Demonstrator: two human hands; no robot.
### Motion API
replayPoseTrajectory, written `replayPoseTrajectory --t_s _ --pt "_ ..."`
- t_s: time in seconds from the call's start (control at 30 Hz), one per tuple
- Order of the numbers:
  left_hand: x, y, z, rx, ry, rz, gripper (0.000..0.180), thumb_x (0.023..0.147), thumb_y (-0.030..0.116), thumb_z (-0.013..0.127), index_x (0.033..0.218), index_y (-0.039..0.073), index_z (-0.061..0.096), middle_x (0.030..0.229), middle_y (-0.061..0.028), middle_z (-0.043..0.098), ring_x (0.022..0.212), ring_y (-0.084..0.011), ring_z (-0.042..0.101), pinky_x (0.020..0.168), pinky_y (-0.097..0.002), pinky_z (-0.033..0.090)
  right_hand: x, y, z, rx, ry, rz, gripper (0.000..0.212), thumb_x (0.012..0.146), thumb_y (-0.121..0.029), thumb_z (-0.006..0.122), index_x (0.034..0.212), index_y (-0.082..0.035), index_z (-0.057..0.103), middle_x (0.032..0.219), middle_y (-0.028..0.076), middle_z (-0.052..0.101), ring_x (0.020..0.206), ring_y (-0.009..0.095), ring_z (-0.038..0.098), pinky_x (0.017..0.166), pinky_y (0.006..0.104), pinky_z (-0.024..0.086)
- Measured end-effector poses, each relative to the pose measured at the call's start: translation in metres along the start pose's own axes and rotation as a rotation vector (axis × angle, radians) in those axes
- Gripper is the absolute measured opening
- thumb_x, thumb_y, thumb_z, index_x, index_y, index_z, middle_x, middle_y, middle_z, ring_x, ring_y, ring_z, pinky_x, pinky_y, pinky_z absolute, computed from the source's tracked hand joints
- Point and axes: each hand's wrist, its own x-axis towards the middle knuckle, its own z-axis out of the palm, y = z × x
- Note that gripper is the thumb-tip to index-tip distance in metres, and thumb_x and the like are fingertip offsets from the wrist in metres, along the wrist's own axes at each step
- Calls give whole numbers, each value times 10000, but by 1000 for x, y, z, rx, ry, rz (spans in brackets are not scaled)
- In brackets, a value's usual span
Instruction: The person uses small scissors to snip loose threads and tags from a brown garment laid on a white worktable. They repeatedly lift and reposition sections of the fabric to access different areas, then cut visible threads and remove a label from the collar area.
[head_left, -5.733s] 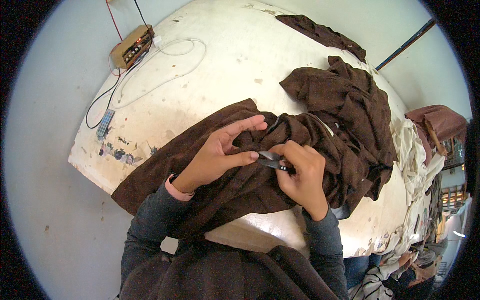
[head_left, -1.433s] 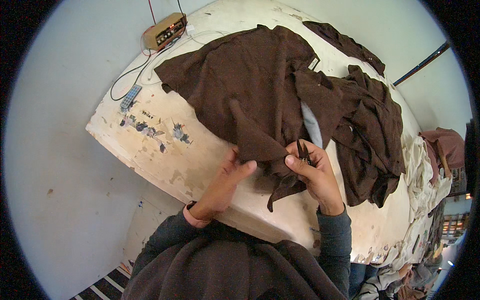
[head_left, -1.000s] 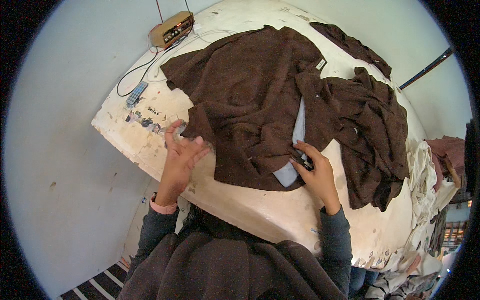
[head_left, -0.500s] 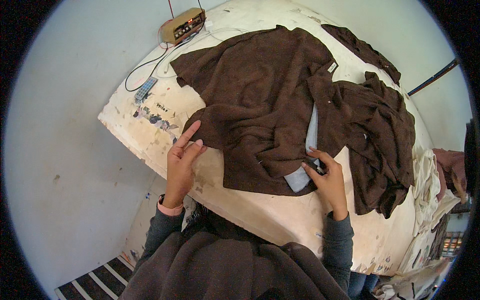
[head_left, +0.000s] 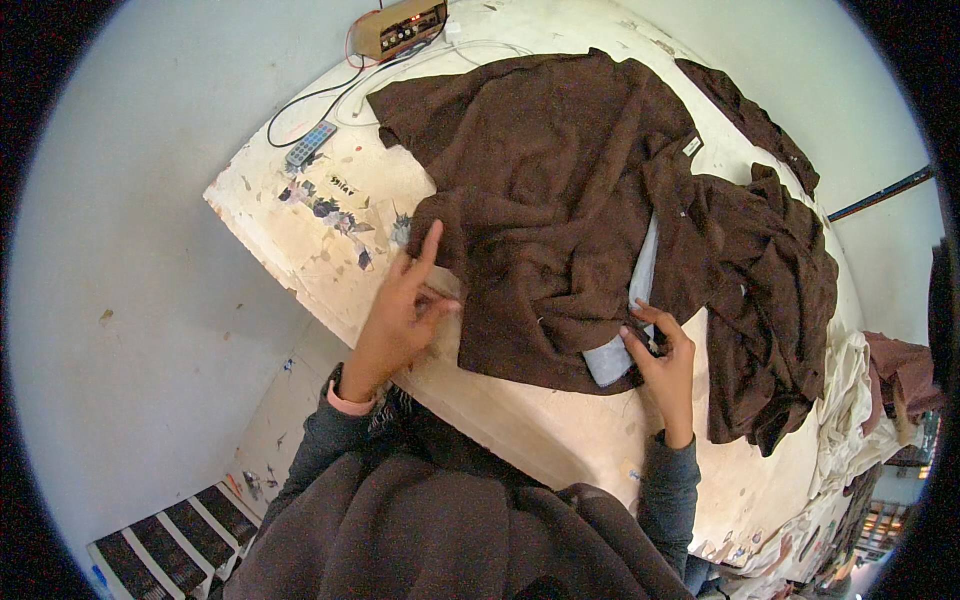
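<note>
A dark brown garment (head_left: 560,180) with short sleeves lies spread and rumpled on the pale table. Pale grey backing (head_left: 609,360) shows along its turned opening near the hem, and a small white label is at its neck. At that opening, my right hand (head_left: 668,365) pinches the garment's edge between thumb and fingers. A small dark object (head_left: 655,346) sits within those fingers; its kind is hidden. My left hand (head_left: 400,318) hovers by the left sleeve with its index finger stretched out, holding nothing, its thumb blurred.
To the right lies another crumpled brown garment (head_left: 770,300), with a brown piece (head_left: 745,115) beyond it. At the far left of the table (head_left: 290,240) are a remote control (head_left: 311,144), cables and a brown box device (head_left: 400,28). White cloth (head_left: 845,400) hangs at the right edge.
My left hand has come off the sleeve's edge and shifted right, its fingers moving. My right hand keeps its pinch at the opening. The whole view has swung slightly.
</note>
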Motion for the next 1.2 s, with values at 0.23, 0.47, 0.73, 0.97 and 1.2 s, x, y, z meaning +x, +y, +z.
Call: replayPoseTrajectory --t_s 0.23,0.47,0.73,0.97,1.2 --pt "-3 -3 -54 120 35 61 832 848 -167 606 1592 140 397 1515 -190 486 1201 -265 628 869 -279 561 0 1 1 -7 22 -14 316 857 -140 812 1102 35 716 1225 189 730 1112 269 707 966 349 520" --pt "-13 17 -68 514 245 37 538 845 -72 616 1354 100 591 1256 -155 653 1017 -302 691 819 -397 558 0 -2 2 13 38 16 307 853 -131 806 1098 33 720 1214 184 733 1114 279 708 974 359 521" --pt "-43 44 13 581 -101 -42 318 863 249 804 1060 42 665 1016 -116 700 858 -280 696 776 -367 536 -1 3 3 -3 30 -11 337 846 -108 800 1141 26 708 1256 176 716 1165 284 688 1013 357 505" --pt "-43 41 28 -317 -158 -336 425 887 163 828 1228 46 603 1176 -110 671 970 -173 674 844 -303 544 -24 -52 12 -38 248 -94 334 769 0 788 1094 -46 731 1272 138 658 1141 279 665 940 345 531" --pt "-50 68 31 -659 -84 -443 764 872 58 828 1497 75 389 1099 -95 709 998 -134 690 901 -280 561 -63 -102 44 246 52 -257 328 730 94 791 1031 -35 771 1097 114 678 1006 231 668 878 324 520"
